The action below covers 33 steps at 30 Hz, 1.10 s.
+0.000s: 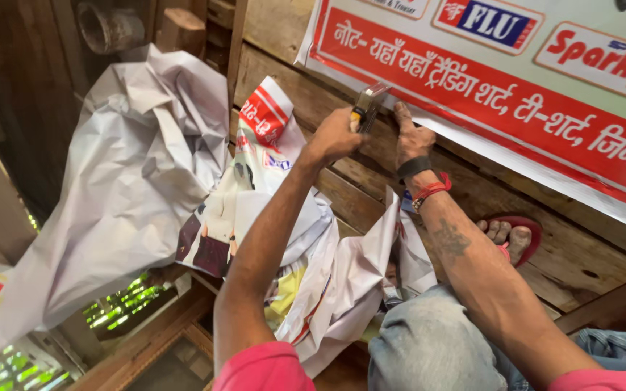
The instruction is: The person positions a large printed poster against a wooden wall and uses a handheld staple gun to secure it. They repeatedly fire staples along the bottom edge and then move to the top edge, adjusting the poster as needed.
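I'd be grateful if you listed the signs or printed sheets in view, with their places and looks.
Large banner: upper right on the wooden wall, white with a red band; right hand presses its lower edge.
Crumpled printed sheets: centre-left, mostly white with red and dark patches.

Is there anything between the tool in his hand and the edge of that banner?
Nothing visible. The left hand holds the tool right at the banner edge, and the right hand presses flat beside it, not across its path.
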Tool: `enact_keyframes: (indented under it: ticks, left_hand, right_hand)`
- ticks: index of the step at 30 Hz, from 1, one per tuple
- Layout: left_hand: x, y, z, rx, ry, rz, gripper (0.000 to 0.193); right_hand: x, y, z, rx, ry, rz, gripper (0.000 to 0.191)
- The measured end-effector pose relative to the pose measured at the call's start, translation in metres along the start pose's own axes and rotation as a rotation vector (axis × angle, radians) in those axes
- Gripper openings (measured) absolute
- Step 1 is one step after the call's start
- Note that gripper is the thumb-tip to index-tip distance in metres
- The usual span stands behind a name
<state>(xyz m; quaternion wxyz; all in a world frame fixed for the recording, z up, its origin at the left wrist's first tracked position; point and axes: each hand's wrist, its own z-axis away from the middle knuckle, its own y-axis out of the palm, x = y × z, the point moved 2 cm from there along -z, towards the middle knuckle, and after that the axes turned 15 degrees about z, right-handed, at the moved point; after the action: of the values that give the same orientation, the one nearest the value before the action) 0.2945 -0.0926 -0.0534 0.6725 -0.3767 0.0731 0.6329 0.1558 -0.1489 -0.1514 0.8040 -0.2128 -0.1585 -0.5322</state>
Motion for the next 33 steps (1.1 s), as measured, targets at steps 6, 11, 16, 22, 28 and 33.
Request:
enact_keyframes:
  ticks: [6, 11, 16, 22, 28, 33]
  left_hand:
    - [-0.02, 0.004, 0.004, -0.152, -0.061, -0.165, 0.036]
    - [-0.015, 0.022, 0.008, -0.38, -0.005, -0.135, 0.024]
    - [0.004, 0.029, 0.0, -0.447, 0.051, -0.108, 0.028]
    - [0.058, 0.02, 0.04, -0.051, -0.053, 0.142, 0.036]
    - [0.095, 0.001, 0.114, -0.076, -0.227, 0.496, 0.021]
    - [0.077, -0.036, 0.111, -0.11, -0.332, 0.434, 0.027]
  right_hand:
    - [0.001, 0.002, -0.001, 0.08, -0.143, -0.24, 0.033]
    - [-0.006, 0.001, -0.005, 0.06, -0.001, -0.026, 0.047]
    - [0.0, 0.001, -0.004, 0.01, -0.004, -0.044, 0.049]
    - [0.005, -0.002, 0.004, 0.106, -0.012, -0.29, 0.044]
    - [0.028, 0.043, 0.023, 0.48, -0.007, -0.663, 0.045]
    - [0.05, 0.082, 0.029, 0.394, 0.022, -0.676, 0.037]
